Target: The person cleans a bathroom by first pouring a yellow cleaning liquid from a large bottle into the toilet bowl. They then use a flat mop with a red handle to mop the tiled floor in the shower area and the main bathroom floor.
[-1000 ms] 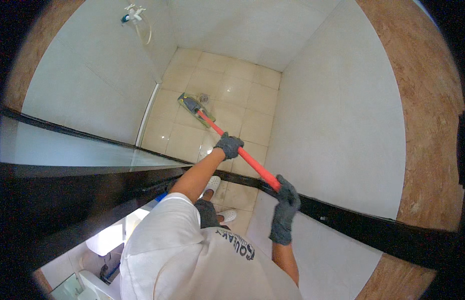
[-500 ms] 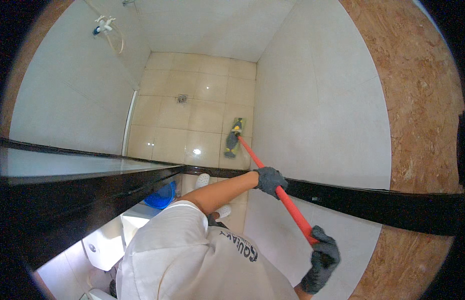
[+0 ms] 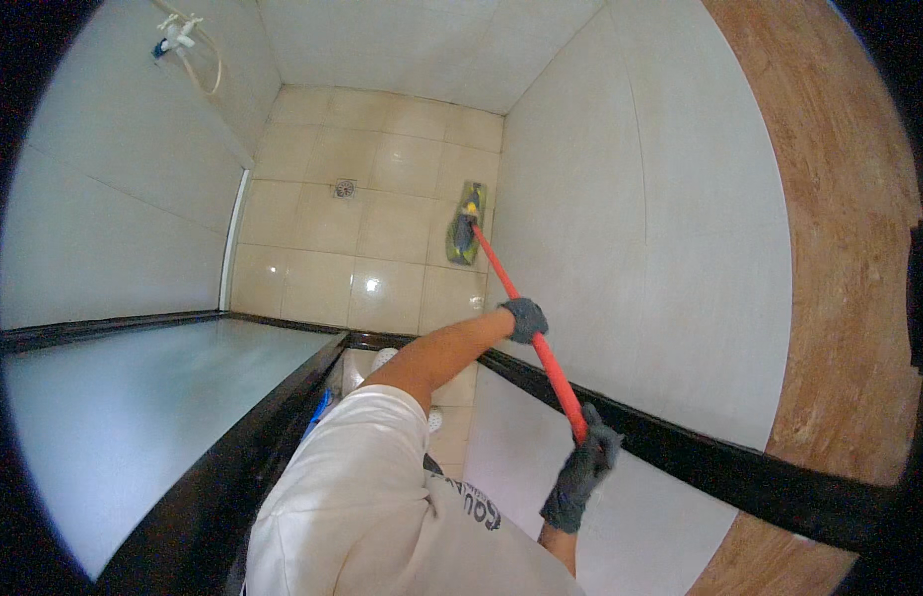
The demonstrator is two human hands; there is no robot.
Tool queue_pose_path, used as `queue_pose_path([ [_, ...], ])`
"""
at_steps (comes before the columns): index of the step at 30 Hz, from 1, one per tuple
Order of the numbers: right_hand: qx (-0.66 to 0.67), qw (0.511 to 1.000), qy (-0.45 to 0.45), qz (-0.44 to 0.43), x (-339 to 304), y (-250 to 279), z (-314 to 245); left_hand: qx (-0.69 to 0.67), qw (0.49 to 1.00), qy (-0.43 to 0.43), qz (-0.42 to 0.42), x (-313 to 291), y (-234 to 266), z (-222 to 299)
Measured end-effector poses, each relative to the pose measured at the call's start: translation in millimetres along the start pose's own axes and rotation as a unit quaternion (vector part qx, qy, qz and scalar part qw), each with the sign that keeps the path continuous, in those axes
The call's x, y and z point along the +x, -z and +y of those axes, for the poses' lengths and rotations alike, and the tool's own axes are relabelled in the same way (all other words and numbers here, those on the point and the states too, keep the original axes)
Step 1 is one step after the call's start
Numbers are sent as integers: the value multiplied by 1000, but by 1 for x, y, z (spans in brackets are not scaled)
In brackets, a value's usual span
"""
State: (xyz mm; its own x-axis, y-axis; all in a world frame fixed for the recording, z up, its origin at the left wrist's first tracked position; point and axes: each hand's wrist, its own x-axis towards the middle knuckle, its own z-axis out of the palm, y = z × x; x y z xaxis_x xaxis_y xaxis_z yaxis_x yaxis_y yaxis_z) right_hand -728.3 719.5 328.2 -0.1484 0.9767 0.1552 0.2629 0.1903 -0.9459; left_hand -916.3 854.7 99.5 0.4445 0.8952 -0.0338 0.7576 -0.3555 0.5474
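Both gloved hands are closed around the red pole of a flat scrubbing mop [image 3: 558, 379]. My left hand [image 3: 526, 320], in a dark grey glove, grips the pole partway down. Higher up, my right hand [image 3: 587, 457], gloved alike, wraps the pole's top end. The grey, yellow and green mop head [image 3: 467, 228] lies on the beige tile floor [image 3: 392, 223], close beside the right-hand wall. Its pad faces the tiles, so most of its underside is hidden.
A black door frame [image 3: 680, 417] crosses in front of me, with a frosted glass door [image 3: 134, 387] at left. The floor has a drain [image 3: 344, 189]. A white tap [image 3: 178, 35] with a hose is on the left wall. Part of a blue container [image 3: 317, 412] shows beside my sleeve.
The mop head has slid away from me along the right-hand wall. Both hands moved forward and left with the pole, and my view shifted as well.
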Motion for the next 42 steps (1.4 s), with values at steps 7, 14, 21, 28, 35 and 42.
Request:
queue_pose_path([
  [7,-11,961,22,-274,89,-118,30,-33,958,196,205,-39,27,-159],
  [14,57,906,55,-416,177,-216,23,-79,879,360,302,-88,97,-241],
  [21,8,837,96,-538,188,-245,-9,-315,677,296,596,-110,46,-275],
  [28,-8,798,173,-577,170,-208,-17,-629,372,115,673,-111,48,-190],
  [35,-14,837,45,-545,120,-160,-37,-231,658,338,633,-137,0,-156],
  [42,-59,917,86,-384,55,-44,-90,-56,828,299,471,-142,57,7],
])
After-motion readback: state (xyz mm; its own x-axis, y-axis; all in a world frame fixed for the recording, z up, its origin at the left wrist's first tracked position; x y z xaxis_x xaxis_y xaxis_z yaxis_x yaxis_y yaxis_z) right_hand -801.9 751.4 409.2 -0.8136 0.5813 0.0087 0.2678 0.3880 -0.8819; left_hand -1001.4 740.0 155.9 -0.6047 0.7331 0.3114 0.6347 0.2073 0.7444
